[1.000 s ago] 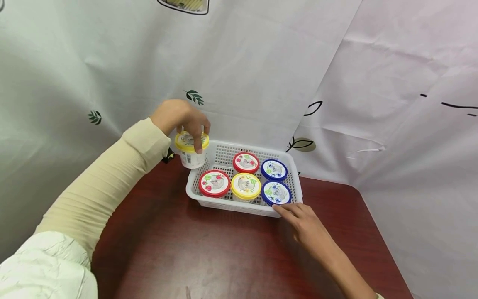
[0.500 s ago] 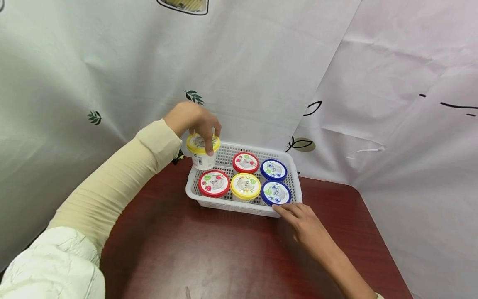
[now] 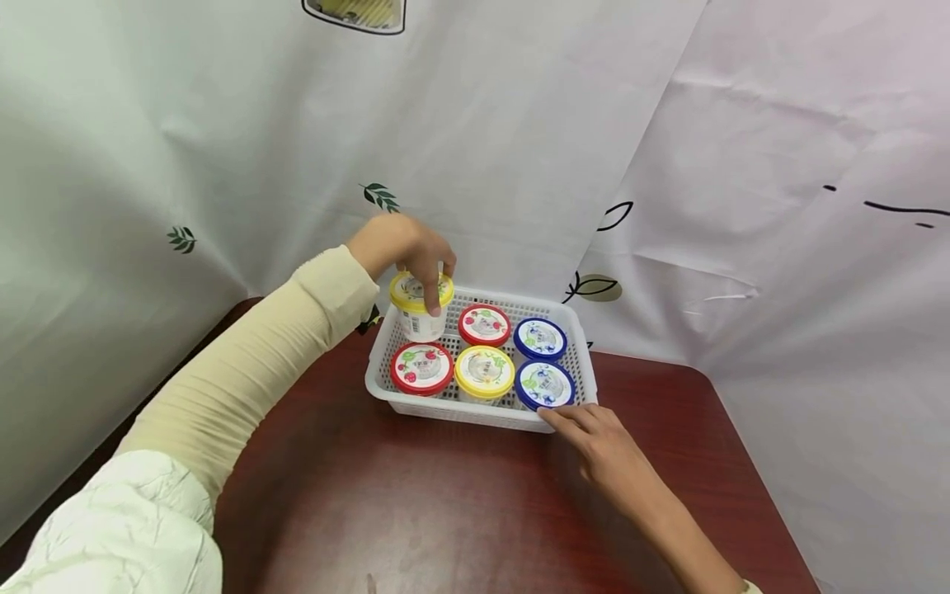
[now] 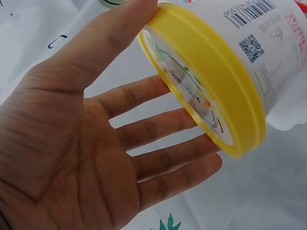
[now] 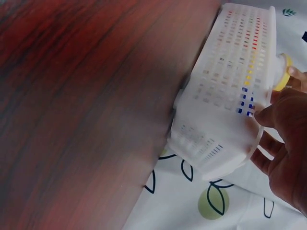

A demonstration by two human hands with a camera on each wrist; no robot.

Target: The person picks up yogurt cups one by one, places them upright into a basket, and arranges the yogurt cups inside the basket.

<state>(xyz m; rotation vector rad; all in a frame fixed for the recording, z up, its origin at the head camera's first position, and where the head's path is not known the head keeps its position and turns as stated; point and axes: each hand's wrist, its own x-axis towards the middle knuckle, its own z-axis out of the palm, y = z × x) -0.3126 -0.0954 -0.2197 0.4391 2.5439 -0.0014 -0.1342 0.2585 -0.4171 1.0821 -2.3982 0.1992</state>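
My left hand (image 3: 412, 250) grips a white tub (image 3: 423, 325) by its yellow lid (image 4: 211, 72), thumb on one side and fingers on the other. This tub hangs upright at the back left corner of a white perforated plastic basket (image 3: 475, 414), its base below the rim. Inside the basket stand two red-lidded tubs (image 3: 421, 368), a yellow-lidded tub (image 3: 485, 371) at the front middle and two blue-lidded tubs (image 3: 545, 384) at the right. At the front right corner my right hand (image 3: 604, 445) pinches the basket's rim, thumb outside and fingers over the edge.
The basket stands on a dark red wooden table (image 3: 445, 503) near its back edge. Behind it hangs a white cloth (image 3: 505, 165) with leaf prints, close to the basket's back wall.
My left hand has carried the yellow-lidded tub rightward and slightly down, from the basket's left edge to its back left corner. My right hand has stayed on the rim.
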